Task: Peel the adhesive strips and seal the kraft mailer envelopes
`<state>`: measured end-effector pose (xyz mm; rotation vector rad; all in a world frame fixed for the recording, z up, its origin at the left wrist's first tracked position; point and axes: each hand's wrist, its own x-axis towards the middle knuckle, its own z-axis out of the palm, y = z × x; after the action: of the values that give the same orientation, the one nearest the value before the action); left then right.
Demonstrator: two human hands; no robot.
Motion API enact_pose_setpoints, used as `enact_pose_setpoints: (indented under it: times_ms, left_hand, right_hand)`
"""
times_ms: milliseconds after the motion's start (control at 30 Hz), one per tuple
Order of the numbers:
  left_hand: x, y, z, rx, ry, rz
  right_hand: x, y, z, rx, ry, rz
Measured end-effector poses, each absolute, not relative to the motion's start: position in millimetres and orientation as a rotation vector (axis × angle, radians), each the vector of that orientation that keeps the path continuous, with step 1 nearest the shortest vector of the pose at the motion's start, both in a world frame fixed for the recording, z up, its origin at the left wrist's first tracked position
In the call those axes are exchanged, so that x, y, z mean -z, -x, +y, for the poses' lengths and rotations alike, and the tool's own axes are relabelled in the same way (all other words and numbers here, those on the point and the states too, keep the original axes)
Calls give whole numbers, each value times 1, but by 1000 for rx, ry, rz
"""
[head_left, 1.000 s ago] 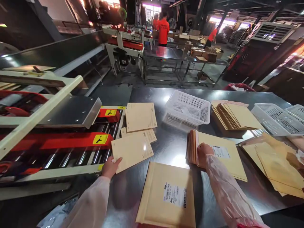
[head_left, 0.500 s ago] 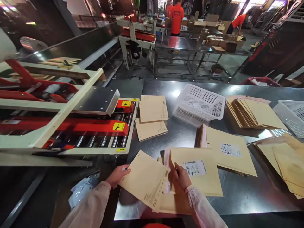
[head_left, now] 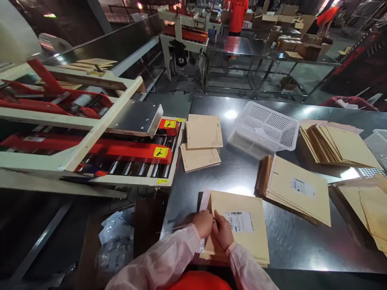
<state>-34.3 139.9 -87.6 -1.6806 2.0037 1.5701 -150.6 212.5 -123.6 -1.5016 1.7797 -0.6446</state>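
My left hand (head_left: 203, 224) and my right hand (head_left: 223, 232) are pressed together at the near left edge of a tan padded mailer (head_left: 242, 229) with a white barcode label (head_left: 239, 221). The mailer lies flat on the steel table (head_left: 290, 241) right in front of me. Both hands have curled fingers pinching its open flap edge, where a pinkish strip (head_left: 204, 200) shows. A stack of labelled mailers (head_left: 298, 195) lies to the right, beyond my right hand.
Two flat card sheets (head_left: 203, 141) lie by a red and cream roller machine (head_left: 90, 153) on the left. A white perforated basket (head_left: 267, 129) and a fanned pile of mailers (head_left: 338, 146) sit further back. People in orange shirts (head_left: 238, 14) work at far tables.
My left hand brought a card sheet from the machine side to the front mailer; the sheet is no longer visible. My right hand left the stack, and both hands now meet at the mailer's flap.
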Motion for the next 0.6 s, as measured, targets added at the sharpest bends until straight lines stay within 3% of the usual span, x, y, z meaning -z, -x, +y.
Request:
enact_pose_setpoints:
  times_ms: [133,400,600]
  left_hand:
    - [88,27,81,-1326,1977,2152]
    - [127,6,53,-1813,2323,1915]
    - [107,-98,52,-1783,2876,1523]
  right_hand:
    - [123,144,214,592,1456,1789]
    - [124,185,216,196,1970,1950]
    - [144,208,237,35,1796,2148]
